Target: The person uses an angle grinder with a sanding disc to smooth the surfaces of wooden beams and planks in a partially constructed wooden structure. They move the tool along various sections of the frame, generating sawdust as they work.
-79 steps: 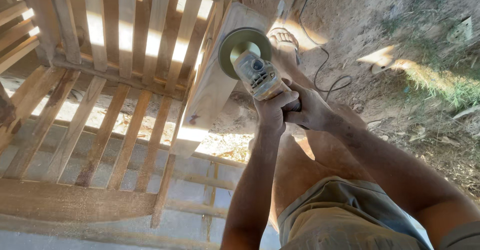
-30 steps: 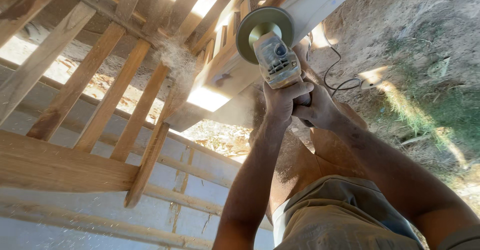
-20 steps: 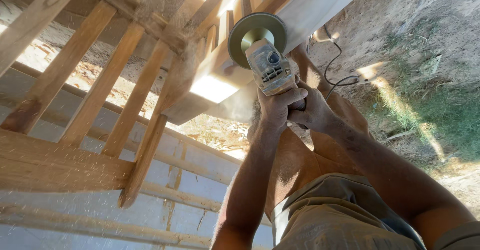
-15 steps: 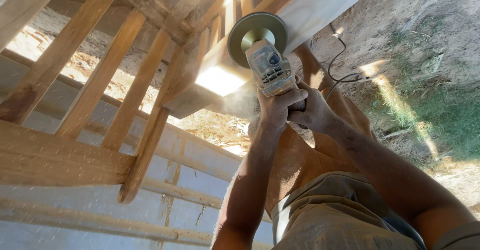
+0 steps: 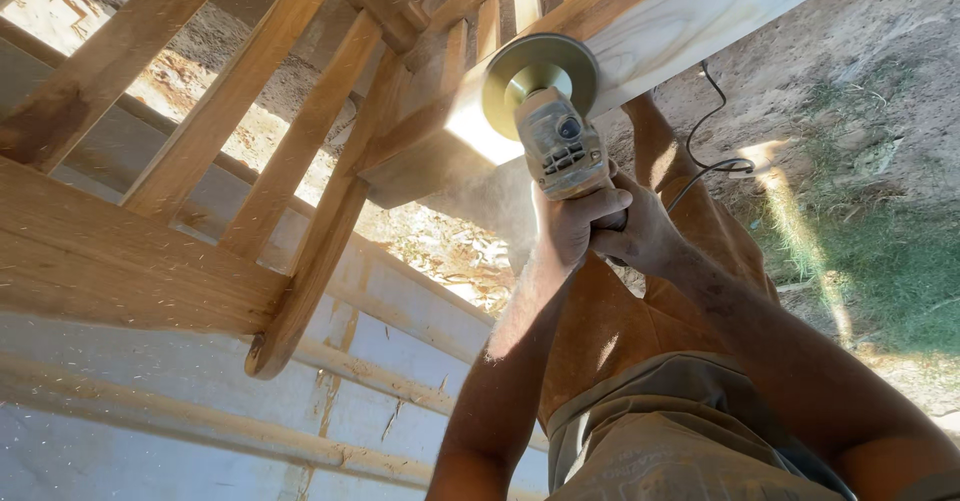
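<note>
Off to the left of the grip, well apart from it, slanted wooden slats (image 5: 250,151) of a wooden frame run up and away, resting on a broad rail (image 5: 110,271) flecked with shavings. Nearer in, a pale plank (image 5: 700,11) crosses above the hands, its shaded end block (image 5: 420,161) just left of the tool.

The angle grinder (image 5: 555,126) stands directly beyond the grip, its long axis running from the hands up and slightly left, so the head points away from the person. Its round disc (image 5: 535,81) lies flat against the plank's near face, with a haze of dust hanging just below (fine, hard to see where it ends).

The left hand (image 5: 575,226) is clenched around the rear of the grinder's body and is the nearer one to the disc. The right hand (image 5: 645,236) is wrapped beside and slightly behind it, touching it, also closed on the tool. To the right of the grip, a dark cord (image 5: 715,131) trails over bare dirt (image 5: 880,81).
</note>
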